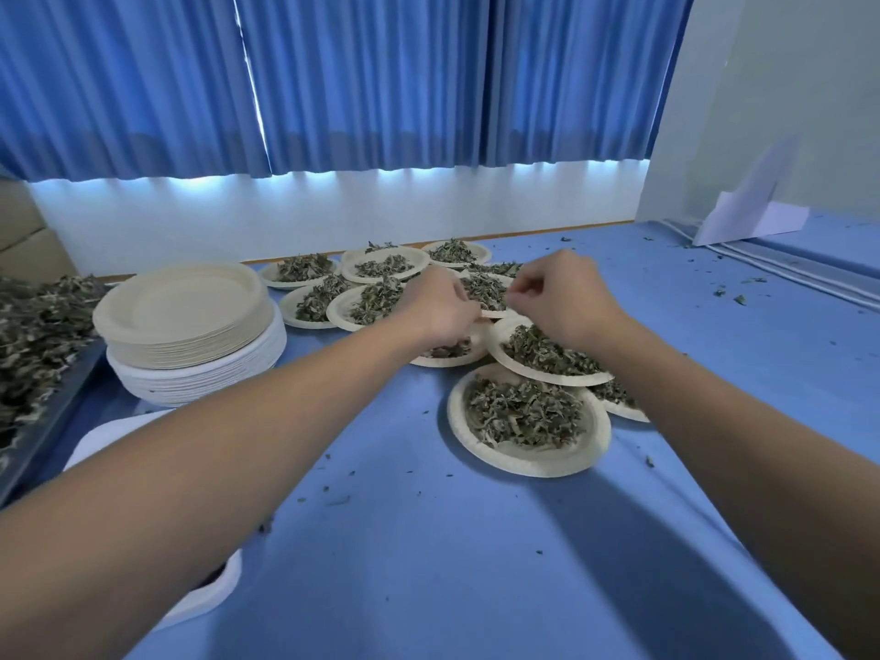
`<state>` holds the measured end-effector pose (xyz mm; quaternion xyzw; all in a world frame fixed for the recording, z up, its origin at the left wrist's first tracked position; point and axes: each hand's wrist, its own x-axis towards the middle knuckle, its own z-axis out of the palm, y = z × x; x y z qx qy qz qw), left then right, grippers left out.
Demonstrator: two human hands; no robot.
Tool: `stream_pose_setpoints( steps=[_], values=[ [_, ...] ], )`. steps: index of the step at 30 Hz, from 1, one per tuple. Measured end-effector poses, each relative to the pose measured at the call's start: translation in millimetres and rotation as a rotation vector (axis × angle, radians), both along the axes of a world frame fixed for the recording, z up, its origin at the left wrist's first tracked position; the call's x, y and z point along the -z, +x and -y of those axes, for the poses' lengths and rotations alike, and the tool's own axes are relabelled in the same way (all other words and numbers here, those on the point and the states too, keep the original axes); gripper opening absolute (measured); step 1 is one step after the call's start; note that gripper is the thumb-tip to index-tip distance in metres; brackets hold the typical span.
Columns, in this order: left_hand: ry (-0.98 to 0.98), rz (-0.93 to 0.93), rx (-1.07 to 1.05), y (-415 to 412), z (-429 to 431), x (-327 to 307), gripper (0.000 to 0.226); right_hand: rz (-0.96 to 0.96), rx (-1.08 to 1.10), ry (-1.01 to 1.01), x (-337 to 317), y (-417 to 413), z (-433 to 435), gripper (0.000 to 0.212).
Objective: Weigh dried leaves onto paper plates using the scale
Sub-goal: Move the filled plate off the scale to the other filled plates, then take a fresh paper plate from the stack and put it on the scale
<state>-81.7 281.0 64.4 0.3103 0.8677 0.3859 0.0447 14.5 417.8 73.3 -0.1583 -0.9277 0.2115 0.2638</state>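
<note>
**Forearms stretch out to a loaded plate**

Nearest, a filled plate [528, 462] lies on the blue surface [428, 540]. Beyond it, at 12 o'clock, the left hand [438, 304] and right hand [564, 297] curl their fingers on opposite rims of a paper plate [495, 314] of dried leaves [485, 285]. It is probably light, floppy and quick to spill, so best held level by both rims. A stack of empty plates [185, 316] sits at 10 o'clock.

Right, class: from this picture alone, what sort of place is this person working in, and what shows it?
Probably a makeshift workroom for portioning dried herbs: a long table under a blue cloth, many paper plates of dried leaves, a tall stack of empty plates, blue curtains behind.
</note>
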Motion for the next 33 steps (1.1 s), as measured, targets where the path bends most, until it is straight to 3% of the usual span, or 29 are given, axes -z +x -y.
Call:
stream_pose_setpoints(
  steps=[5,13,19,26,33],
  values=[
    [-0.059,-0.193,-0.029,-14,65,-9,0.017,-0.063,-0.219,0.038,-5,-44,78,0.011],
    [-0.069,-0.292,-0.133,-62,213,-15,0.016,-0.087,-0.481,0.008,-4,-112,194,0.01],
    [-0.089,-0.402,-0.181,-97,299,-11,0.009,-0.044,-0.589,0.062,-7,-143,232,0.012],
    [-0.244,-0.509,-0.036,-108,321,-1,0.02,0.016,-0.592,0.328,1,-152,241,0.013],
    [-0.208,-0.521,-0.003,-110,319,8,0.023,0.004,-0.593,0.489,6,-150,244,0.021]
  ],
)
